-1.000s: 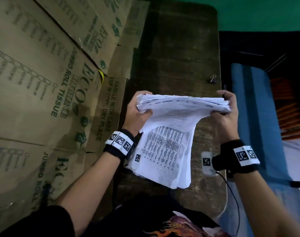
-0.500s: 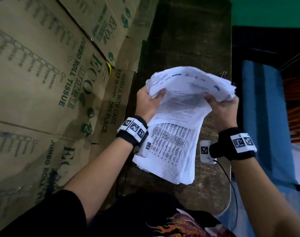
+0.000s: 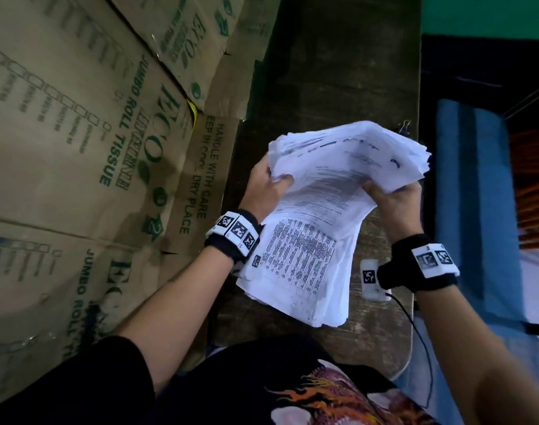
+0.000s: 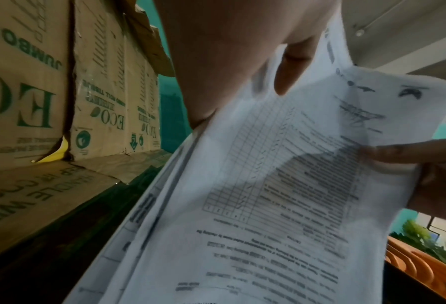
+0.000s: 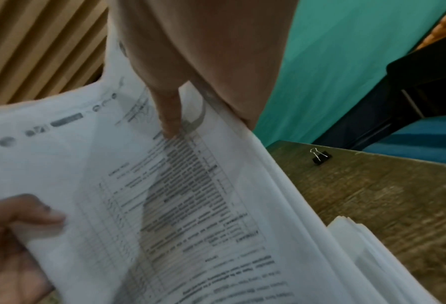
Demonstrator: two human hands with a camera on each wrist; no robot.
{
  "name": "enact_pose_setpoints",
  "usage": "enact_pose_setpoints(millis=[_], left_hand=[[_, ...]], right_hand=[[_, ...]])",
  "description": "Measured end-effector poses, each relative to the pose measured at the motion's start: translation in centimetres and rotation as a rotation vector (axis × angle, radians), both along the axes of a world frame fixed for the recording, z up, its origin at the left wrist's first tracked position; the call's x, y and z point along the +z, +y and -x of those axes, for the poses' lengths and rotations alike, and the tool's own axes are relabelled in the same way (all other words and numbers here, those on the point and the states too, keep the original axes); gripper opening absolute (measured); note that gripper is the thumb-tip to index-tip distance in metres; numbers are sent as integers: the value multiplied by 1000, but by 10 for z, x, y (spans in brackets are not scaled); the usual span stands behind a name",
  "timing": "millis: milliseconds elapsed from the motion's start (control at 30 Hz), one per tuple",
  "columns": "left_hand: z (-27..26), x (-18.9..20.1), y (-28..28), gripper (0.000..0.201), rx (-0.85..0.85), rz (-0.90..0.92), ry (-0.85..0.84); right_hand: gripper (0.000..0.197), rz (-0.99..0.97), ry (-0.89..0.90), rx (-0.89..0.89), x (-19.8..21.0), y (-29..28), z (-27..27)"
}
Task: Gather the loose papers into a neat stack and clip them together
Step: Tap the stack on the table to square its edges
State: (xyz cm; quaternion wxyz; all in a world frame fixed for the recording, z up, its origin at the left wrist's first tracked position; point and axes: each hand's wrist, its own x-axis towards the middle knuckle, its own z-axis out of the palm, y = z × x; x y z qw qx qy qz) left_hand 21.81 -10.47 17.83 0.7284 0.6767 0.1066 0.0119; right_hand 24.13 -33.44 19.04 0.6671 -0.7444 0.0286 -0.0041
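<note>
A thick stack of printed white papers (image 3: 317, 216) is held upright above the dark wooden table (image 3: 338, 72), its lower edge resting near the table and its top bent away from me. My left hand (image 3: 266, 187) grips the stack's left side, thumb on the front sheet. My right hand (image 3: 391, 199) grips the right side, thumb pressed on the print. The papers (image 4: 281, 185) fill the left wrist view, and the papers (image 5: 165, 205) take up most of the right wrist view. A black binder clip (image 3: 403, 127) lies on the table behind the stack, close to the right edge; the clip (image 5: 320, 157) also shows in the right wrist view.
Flattened cardboard boxes (image 3: 78, 148) printed with green lettering lean along the table's left side. A blue cloth (image 3: 470, 194) lies past the table's right edge. A small white tagged device (image 3: 371, 280) with a black cable sits under my right wrist.
The top of the stack has tipped further away from me and fanned slightly. Both hands kept their grip and shifted a little to the right.
</note>
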Motion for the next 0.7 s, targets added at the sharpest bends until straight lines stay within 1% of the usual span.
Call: enact_pose_setpoints(millis=[67, 100, 167, 267, 333, 467, 533, 600, 633, 700], left_hand=[[-3, 1, 0, 38, 16, -7, 2], [-4, 0, 2, 36, 31, -4, -10], [-3, -3, 6, 38, 28, 18, -12], [-3, -17, 5, 46, -32, 6, 87], [-5, -22, 4, 49, -24, -14, 116], [-11, -15, 11, 53, -11, 4, 127], [-9, -13, 19, 61, -68, 37, 146], [-1, -19, 27, 71, -175, 129, 204], [4, -25, 29, 70, -227, 194, 232], [14, -36, 30, 58, -264, 267, 278]], right_hand=[[25, 17, -2, -27, -1, -2, -3], [27, 17, -6, -31, -1, -3, -4], [32, 23, 12, -18, -7, -9, -8], [40, 120, 78, 12, -21, -6, -11], [35, 160, 105, 3, -28, -3, -16], [37, 138, 106, -36, -30, -8, -29], [36, 110, 122, -13, -31, -12, -32], [35, 69, 178, 10, -33, -16, -29], [35, 56, 212, 26, -35, -18, -27], [31, 47, 295, 68, -40, -22, -18]])
